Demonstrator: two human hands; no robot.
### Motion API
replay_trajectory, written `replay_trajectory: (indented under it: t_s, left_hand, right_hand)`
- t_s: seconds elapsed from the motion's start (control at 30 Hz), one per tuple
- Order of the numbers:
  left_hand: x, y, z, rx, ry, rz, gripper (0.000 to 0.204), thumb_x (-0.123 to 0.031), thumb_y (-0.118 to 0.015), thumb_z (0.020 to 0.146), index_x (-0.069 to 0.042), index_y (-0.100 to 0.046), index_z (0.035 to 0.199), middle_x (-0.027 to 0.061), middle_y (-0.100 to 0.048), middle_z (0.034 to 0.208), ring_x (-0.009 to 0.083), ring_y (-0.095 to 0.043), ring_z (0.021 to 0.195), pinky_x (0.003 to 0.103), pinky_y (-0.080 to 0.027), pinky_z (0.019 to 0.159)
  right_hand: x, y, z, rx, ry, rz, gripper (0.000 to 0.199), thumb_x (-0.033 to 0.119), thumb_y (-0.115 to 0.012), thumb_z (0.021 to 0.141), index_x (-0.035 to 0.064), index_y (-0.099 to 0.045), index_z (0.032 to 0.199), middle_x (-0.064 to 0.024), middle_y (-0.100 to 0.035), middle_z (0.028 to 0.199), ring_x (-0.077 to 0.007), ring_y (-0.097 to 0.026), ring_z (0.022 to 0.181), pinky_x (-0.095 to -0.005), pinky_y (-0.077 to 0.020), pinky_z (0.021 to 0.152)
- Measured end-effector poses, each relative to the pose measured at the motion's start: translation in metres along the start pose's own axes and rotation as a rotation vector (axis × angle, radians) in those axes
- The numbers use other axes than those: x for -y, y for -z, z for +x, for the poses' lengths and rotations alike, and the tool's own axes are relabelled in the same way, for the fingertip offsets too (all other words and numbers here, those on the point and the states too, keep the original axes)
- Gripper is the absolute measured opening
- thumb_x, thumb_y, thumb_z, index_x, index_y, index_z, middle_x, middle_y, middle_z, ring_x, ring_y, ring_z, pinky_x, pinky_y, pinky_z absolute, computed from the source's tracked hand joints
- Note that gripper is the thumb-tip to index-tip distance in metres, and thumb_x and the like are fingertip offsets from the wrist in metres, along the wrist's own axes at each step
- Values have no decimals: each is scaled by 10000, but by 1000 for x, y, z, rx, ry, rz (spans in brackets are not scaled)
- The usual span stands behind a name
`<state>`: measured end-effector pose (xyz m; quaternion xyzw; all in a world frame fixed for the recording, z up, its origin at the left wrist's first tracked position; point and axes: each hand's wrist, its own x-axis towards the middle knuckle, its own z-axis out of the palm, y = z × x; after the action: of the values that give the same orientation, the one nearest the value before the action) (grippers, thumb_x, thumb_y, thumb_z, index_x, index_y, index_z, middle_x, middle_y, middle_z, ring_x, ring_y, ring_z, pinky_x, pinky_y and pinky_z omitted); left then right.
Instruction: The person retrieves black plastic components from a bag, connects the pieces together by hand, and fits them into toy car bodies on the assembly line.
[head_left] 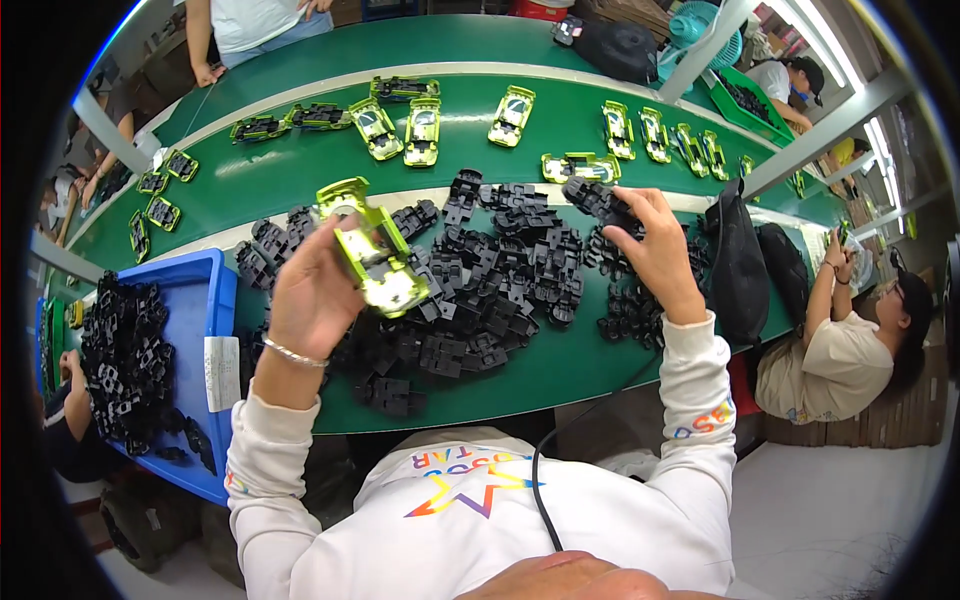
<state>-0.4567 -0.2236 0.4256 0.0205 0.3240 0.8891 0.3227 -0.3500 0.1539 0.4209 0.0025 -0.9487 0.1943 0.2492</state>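
The left hand (310, 295) is closed around a glossy lime-green toy car body (375, 255), thumb and fingers clamping its rear half so that the shell juts out toward two o'clock from the palm; its long axis runs from about ten o'clock down to four o'clock, and the hollow underside seems turned up toward the camera, though glare makes that hard to be sure of. The right hand (655, 250) is curled over a matte black plastic chassis piece (600, 203), pinching it between fingertips at the far edge of the heap, with the part pointing toward ten o'clock. From the car body, that black piece lies at roughly two o'clock and well apart; the right hand is plainly the nearer one to it, the left hand the nearer to the shell. Between and below the two hands spreads a loose pile of black chassis parts (480, 290), blocky, ribbed and dull, scattered on the smooth green work surface (560, 370). At nine o'clock from the left hand a blue plastic bin (205, 300) holds more of the same black pieces. Toward twelve o'clock, beyond a pale rail, a green conveyor belt (300, 170) carries a row of finished lime-green cars (422, 130), shiny and rounded, spaced along its curve. A black bag (735, 265) sits at three o'clock from the right hand, and other people work around the rim of the line.
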Motion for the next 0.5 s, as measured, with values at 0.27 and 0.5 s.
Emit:
replay_trajectory:
  t_s: [0.27,0.5]
  left_hand:
    - [37,-12,12,37,-59,109,321,-317,-553,990,-119,-562,1242,26,-623,1172,168,-598,1085,377,-493,935]
    - [40,5,-7,55,-203,215,473,-249,-547,998,-117,-399,1427,42,-584,1268,154,-608,1124,360,-554,930]
  right_hand:
    - [106,-45,6,83,-163,1011,413,69,-758,819,-4,-628,1204,-34,-586,1055,-74,-582,863,-210,-482,774]
    - [163,-54,10,81,76,742,381,117,-812,754,35,-689,1105,-72,-623,1005,-143,-580,801,-263,-500,723]
